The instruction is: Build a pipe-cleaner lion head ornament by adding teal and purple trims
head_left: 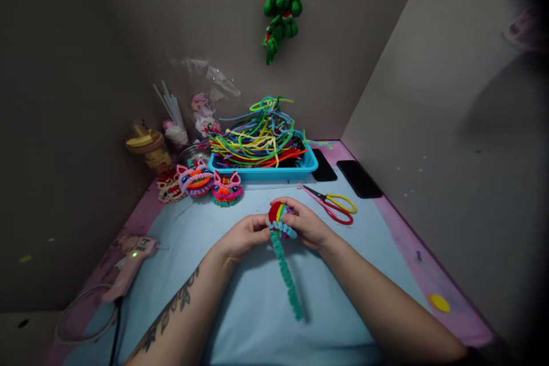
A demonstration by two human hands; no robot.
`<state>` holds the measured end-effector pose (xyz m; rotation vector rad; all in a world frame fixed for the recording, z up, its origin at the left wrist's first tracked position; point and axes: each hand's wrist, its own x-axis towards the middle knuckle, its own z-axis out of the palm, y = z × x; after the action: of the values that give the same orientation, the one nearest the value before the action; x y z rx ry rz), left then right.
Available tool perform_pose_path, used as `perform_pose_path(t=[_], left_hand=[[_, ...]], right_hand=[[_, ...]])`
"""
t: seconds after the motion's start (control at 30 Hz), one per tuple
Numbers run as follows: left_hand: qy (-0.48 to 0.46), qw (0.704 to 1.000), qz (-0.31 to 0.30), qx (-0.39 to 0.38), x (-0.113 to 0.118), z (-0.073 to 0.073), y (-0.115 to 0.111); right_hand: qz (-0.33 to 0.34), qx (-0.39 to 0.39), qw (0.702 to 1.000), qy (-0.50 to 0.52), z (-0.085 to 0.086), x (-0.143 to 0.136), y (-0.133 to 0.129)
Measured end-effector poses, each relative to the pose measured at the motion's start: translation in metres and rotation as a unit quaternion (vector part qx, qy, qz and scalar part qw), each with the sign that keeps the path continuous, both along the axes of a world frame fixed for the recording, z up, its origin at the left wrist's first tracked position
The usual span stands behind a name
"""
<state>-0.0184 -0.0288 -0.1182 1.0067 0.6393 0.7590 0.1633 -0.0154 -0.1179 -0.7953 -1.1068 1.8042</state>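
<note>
Head view: hands (274, 227) pinch fuzzy round multicolored piece (278, 216), crimped teal strip (286, 274) dangling

Location type: small craft workstation. Indicators: tray of pipe cleaners (261, 143) at the far edge of the surface (180, 274), scissors (332, 203), glue gun (131, 266), fuzzy animal-face figures (196, 179).
</note>
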Motion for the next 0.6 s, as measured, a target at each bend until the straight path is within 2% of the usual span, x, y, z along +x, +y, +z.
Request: perform_pose_path(t=[0.27, 0.6], left_hand=[[-0.005, 1.000, 0.000, -0.025, -0.0005, 0.0013, -0.0009], [-0.001, 1.000, 0.019, -0.009, -0.0005, 0.0052, 0.0000]], right_hand=[[-0.003, 0.006, 1.000, -0.003, -0.0016, -0.0012, -0.0009], [-0.004, 0.012, 1.000, -0.008, -0.0034, 0.0001, 0.0003]])
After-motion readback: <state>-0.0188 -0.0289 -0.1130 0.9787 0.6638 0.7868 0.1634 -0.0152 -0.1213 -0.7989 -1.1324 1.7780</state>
